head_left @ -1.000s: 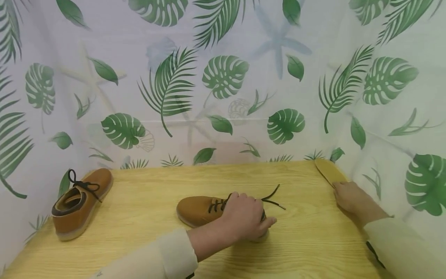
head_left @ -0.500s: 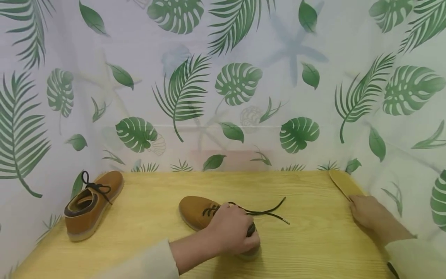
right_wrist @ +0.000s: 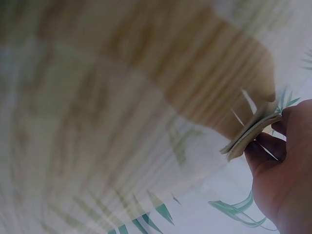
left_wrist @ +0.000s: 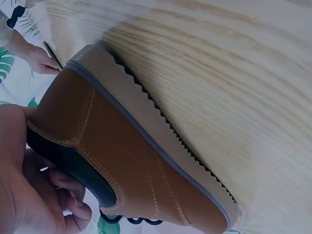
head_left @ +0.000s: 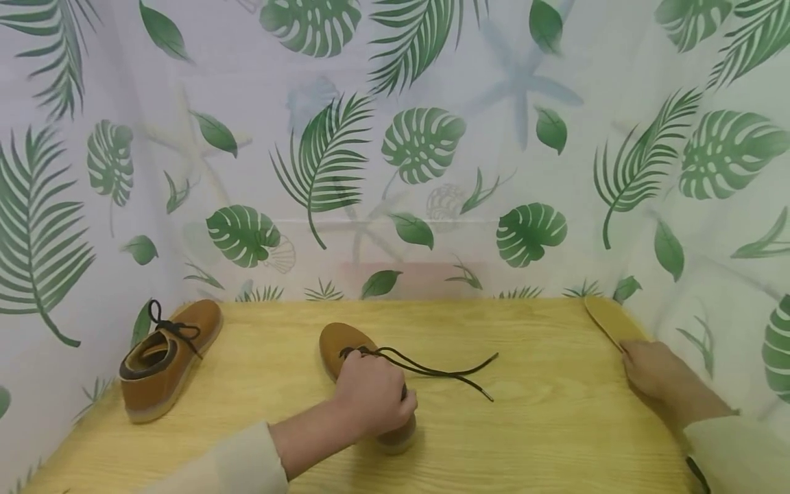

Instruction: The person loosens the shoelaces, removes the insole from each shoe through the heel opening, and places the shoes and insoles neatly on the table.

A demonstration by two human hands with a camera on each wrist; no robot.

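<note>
My left hand grips the collar of a brown leather lace-up shoe at the middle of the table. The toe points away and to the left; its untied dark laces trail to the right. In the left wrist view, the curled fingers reach over the dark padded collar, and the shoe's ridged pale sole faces the wood. At the far right, my right hand pinches a tan insole by its near end. Two thin layers show at the pinch in the right wrist view.
A matching brown shoe with its laces tied in a bow stands at the table's left edge. White leaf-printed cloth hangs along the back and both sides of the wooden table.
My left hand has moved the shoe to the left and turned it, so its toe points farther away from me. The right hand keeps its hold on the insole. The head view has shifted slightly.
</note>
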